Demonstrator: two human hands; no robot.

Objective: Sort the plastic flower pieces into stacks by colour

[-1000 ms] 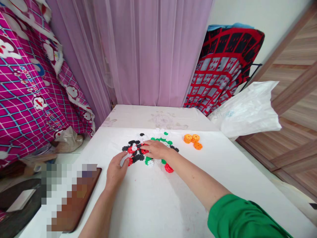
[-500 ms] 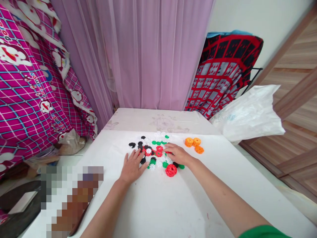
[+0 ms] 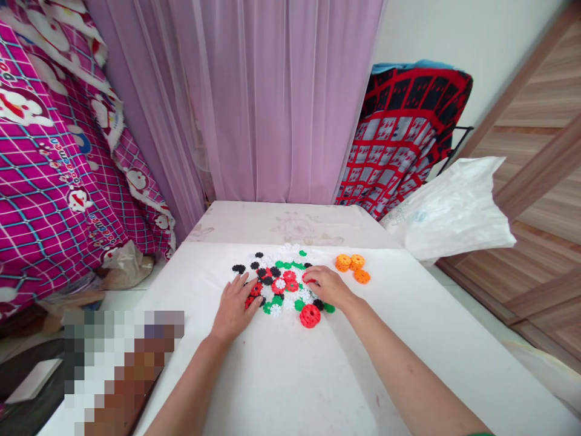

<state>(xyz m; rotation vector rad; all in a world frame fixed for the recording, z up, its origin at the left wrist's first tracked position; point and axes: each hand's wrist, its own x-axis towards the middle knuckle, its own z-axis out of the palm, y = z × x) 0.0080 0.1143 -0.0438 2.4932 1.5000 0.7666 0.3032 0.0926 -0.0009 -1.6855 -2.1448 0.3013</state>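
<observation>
A loose pile of small notched plastic discs in white, black, green and red lies on the white table. My left hand (image 3: 233, 304) rests palm down at the pile's left edge, fingers spread, with red discs (image 3: 254, 290) beside its fingers and thumb. At the right side of the pile, my right hand (image 3: 330, 286) has its fingers bent and closed on a red disc (image 3: 307, 277), partly hidden by them. A stack of red discs (image 3: 310, 315) lies at the pile's near edge. White discs (image 3: 275, 310) and green discs (image 3: 276, 301) lie between the hands.
Stacked orange discs (image 3: 344, 261) stand to the right of the pile. A white plastic bag (image 3: 454, 209) is at the table's right edge. Behind the table hangs a purple curtain (image 3: 281, 103). A blurred-out item (image 3: 131, 375) lies at the left edge.
My left hand has drawn slightly left and nearer, and red discs now show beside its fingers. My right hand has barely moved. The camera view has shifted a little.
</observation>
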